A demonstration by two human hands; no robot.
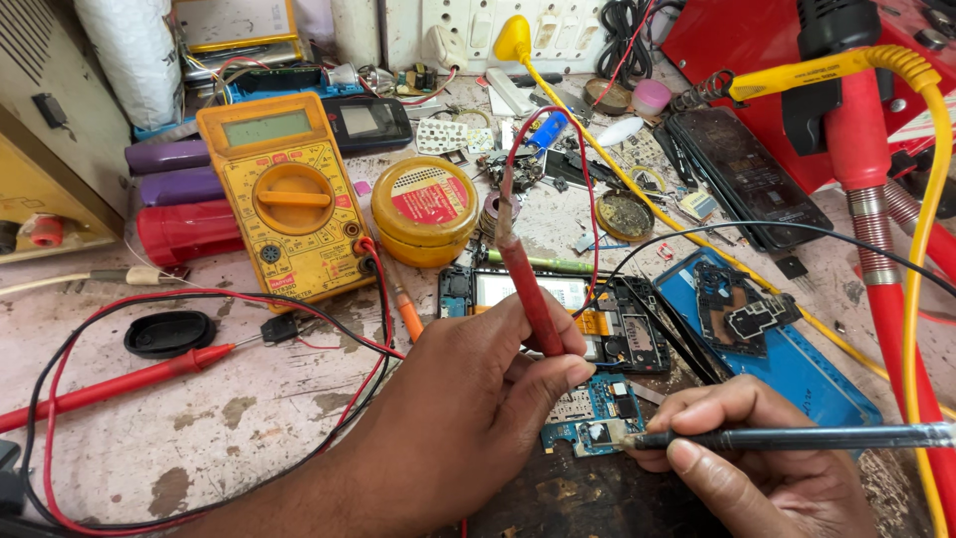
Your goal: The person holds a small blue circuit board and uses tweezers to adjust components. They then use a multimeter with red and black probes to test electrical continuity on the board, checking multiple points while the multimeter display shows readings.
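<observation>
Head view: grip [538,369] around red probe [526,284]

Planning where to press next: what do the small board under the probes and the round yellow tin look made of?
Small board: seemingly rigid blue laminate, matte, carrying shiny metal shields and components. Round yellow tin: probably painted metal, glossy, with a perforated lid and red label; plastic can't be ruled out.

Multimeter [289,199] yellow, grey display. Round tin [424,209] yellow, red label. Probe in left hand [468,399] red [528,289]; probe in right hand [757,448] black [797,436]. Circuit board [596,413] blue. Spare probe [129,379] red. Leads red and black. Desk [229,418] pale, brown-blotched. Tray [797,359] blue. Hose [926,199] yellow.
</observation>
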